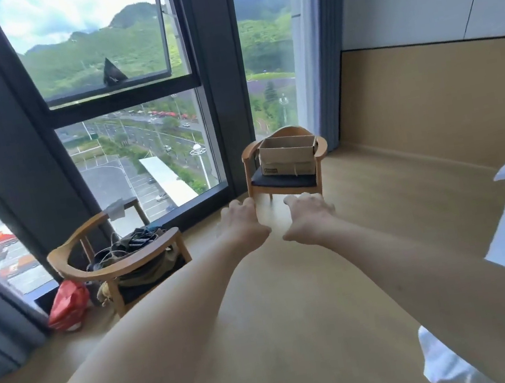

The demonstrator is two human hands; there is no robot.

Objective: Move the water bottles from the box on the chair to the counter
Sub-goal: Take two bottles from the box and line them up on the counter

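On curved wooden chair (289, 182): square cardboard box (288, 155); both hands' fingers empty, loosely spread

Wooden floor (295, 300), far chair (286, 182) bearing cardboard box (288, 155), near chair (117, 262), red bag (69, 306)

The box (288, 155) is showing plain brown cardboard with a dark label strip. The chair (283, 166) is showing a light wood frame and a black seat cushion. The second chair (117, 262) is matching in wood tone. The bag (69, 304) is showing red with white. The floor (292, 284) is showing pale wood grain. The curtain (321, 48) is showing grey-blue.
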